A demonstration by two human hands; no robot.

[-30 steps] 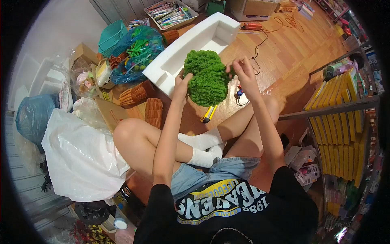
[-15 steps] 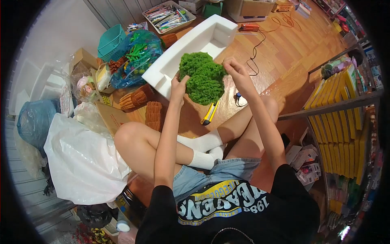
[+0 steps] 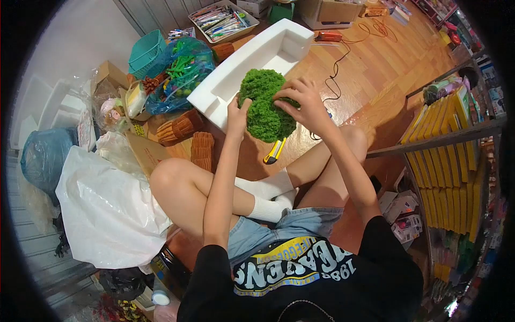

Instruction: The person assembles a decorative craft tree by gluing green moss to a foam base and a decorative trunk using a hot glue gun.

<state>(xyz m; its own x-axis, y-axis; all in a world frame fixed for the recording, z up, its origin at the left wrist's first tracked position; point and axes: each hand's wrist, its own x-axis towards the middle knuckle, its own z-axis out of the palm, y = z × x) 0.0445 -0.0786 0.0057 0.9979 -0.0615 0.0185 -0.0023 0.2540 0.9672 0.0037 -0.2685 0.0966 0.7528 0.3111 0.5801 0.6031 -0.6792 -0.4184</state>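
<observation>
A bushy green foliage piece [image 3: 266,102] is held up over the floor, in front of a white foam tray [image 3: 247,59]. My left hand [image 3: 236,119] grips its left edge, with the thumb on the near face. My right hand [image 3: 304,103] is at its right side, fingers bent, thumb and fingertips against the green surface; whether they pinch any of it I cannot tell. Below the foliage a yellow and black cutter [image 3: 274,152] lies on the floor, close to my white socks [image 3: 268,197].
Brown ridged pieces [image 3: 179,127] lie left of the foam tray, near a blue bag [image 3: 185,75] of coloured items. A teal basket [image 3: 147,52] and a tray of pens [image 3: 222,22] stand behind. White plastic [image 3: 107,209] is at left; a shelf of yellow books [image 3: 445,169] at right.
My right hand has moved left and down, from the foliage's upper right edge onto its face. The foliage has shifted very slightly in my left hand.
</observation>
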